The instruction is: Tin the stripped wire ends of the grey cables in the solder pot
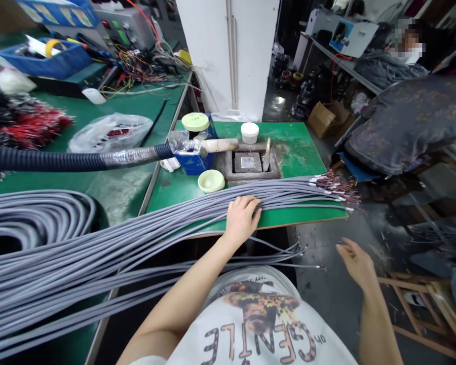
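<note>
My left hand (242, 218) lies on a thick bundle of grey cables (167, 223) that runs across the green bench (296, 147), its fingers curled over the strands. The bundle's stripped ends with red and white tips (336, 190) stick out past the bench's right edge. A few loose grey cables (285, 253) hang below the bench edge towards my lap. My right hand (355, 258) hovers in the air to the right of those loose ends, fingers apart and holding nothing.
A solder pot (249, 165) is set into the bench behind the cables, with a corrugated hose (72, 159) reaching to it, a blue box (195, 159), a green lid (211, 180) and a white jar (250, 132). A coil of grey cable (34, 213) lies left. A seated person (406, 45) is at back right.
</note>
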A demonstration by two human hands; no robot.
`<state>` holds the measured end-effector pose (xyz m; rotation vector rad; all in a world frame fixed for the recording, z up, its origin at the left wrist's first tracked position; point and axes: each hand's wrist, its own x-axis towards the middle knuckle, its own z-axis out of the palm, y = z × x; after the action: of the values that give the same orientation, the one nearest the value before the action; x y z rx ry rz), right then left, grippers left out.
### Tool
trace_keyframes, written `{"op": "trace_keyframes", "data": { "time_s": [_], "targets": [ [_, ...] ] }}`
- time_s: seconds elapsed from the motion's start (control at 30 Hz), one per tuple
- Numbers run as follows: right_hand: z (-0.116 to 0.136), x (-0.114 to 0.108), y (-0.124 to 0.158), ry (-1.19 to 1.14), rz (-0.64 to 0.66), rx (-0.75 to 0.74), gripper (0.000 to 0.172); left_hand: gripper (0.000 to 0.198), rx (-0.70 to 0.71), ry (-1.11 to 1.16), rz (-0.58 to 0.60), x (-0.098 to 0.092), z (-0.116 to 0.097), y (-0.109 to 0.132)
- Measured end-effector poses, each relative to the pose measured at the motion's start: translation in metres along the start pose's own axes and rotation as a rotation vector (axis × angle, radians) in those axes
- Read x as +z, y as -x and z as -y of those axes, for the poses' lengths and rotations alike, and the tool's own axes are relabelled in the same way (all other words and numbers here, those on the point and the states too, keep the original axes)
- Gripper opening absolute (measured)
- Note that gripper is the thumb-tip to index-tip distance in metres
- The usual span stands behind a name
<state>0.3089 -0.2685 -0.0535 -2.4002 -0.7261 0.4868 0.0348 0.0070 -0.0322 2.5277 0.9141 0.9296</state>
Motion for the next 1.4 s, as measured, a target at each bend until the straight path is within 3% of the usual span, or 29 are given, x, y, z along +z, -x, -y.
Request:
{"op": "trace_keyframes", "data": {
  "time_s": [0.1,0.2,0.27,0.37,0.5,0.6,0.67,0.7,0.77,0.87,0.93,1.07,1.23,1.4],
  "targets": [
    [0.045,0.038,0.016,-0.317,0.453,-0.107,0.036,0.014,-0.014,-0.100,0.070,0.005,0.000,-0.016],
    [0.107,0.079,0.030,-0.604,0.906,-0.126,0.033,0.005,-0.007,-0.028,0.129,-0.001,0.000,-0.032],
    [0.144,0.098,0.028,-0.816,1.037,-0.080,0.037,0.006,-0.012,0.056,0.116,-0.013,-0.005,-0.038],
    [0.185,0.101,0.003,-1.217,0.915,-0.063,0.045,0.010,-0.004,0.142,0.088,-0.037,-0.017,-0.038],
    [0.207,0.061,-0.042,-1.603,0.432,-0.097,0.018,0.014,-0.047,0.222,0.040,-0.058,-0.026,-0.024],
    [0.205,0.026,-0.053,-1.585,0.096,-0.272,0.018,0.014,-0.074,0.280,0.064,-0.056,-0.027,-0.010],
    [0.200,0.012,-0.046,-1.388,-0.017,-0.392,0.025,0.014,-0.014,0.369,0.218,-0.049,-0.029,-0.003],
    [0.198,0.009,-0.040,-1.249,-0.012,-0.438,0.028,0.015,0.017,0.434,0.308,-0.045,-0.031,-0.001],
    [0.193,0.009,-0.025,-0.921,0.123,-0.500,0.029,0.020,0.017,0.593,0.426,-0.040,-0.036,0.000],
    [0.190,0.020,-0.004,-0.483,0.407,-0.564,0.029,0.028,-0.161,0.826,0.370,-0.036,-0.040,-0.005],
    [0.189,0.030,0.005,-0.332,0.505,-0.613,0.030,0.027,-0.306,0.969,0.276,-0.034,-0.040,-0.011],
    [0.189,0.042,0.011,-0.247,0.566,-0.653,0.030,0.022,-0.510,1.255,0.091,-0.031,-0.036,-0.021],
    [0.190,0.046,0.009,-0.222,0.583,-0.627,0.031,0.019,-0.566,1.269,-0.157,-0.036,-0.038,-0.028],
    [0.191,0.049,0.009,-0.222,0.631,-0.620,0.031,0.021,-0.616,1.359,-0.230,-0.038,-0.036,-0.036]
  ]
}}
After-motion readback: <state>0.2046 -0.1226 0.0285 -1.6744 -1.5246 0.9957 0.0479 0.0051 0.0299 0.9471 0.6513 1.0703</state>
